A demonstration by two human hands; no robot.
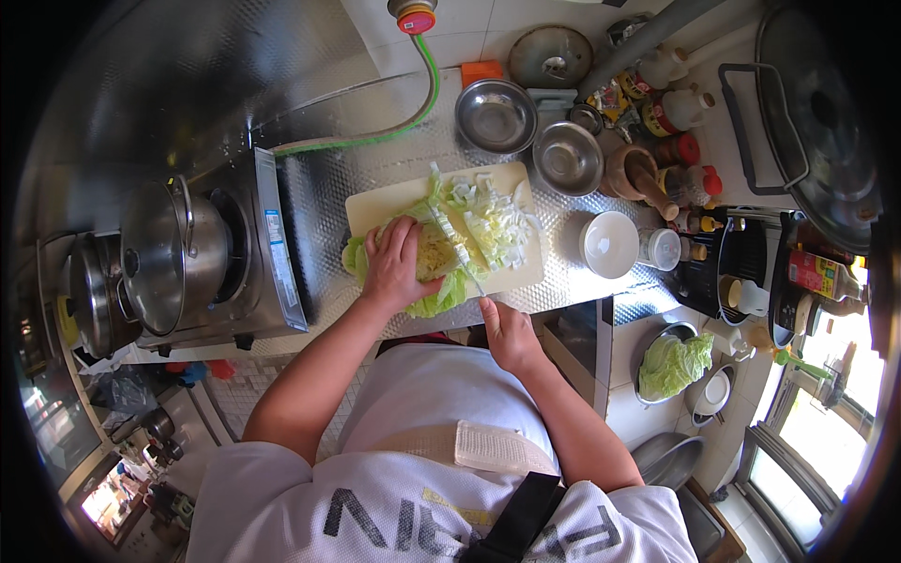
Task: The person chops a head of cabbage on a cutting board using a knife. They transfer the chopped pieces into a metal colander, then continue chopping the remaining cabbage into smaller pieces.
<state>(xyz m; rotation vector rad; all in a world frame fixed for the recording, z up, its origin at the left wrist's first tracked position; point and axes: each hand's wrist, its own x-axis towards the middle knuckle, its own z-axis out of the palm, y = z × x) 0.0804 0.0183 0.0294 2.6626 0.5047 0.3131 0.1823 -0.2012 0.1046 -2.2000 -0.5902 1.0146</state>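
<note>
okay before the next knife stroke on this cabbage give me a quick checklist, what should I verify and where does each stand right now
1. Left hand pressing the cabbage down: ok.
2. Left fingertips back from the knife blade: cannot tell, they sit very close.
3. Right hand gripping the handle: ok.
4. Cutting board lying flat on the counter: ok.
5. Space for cut pieces on the board's right: not ok, pile is near the edge.
6. Steel bowls within reach behind the board: ok.
</note>
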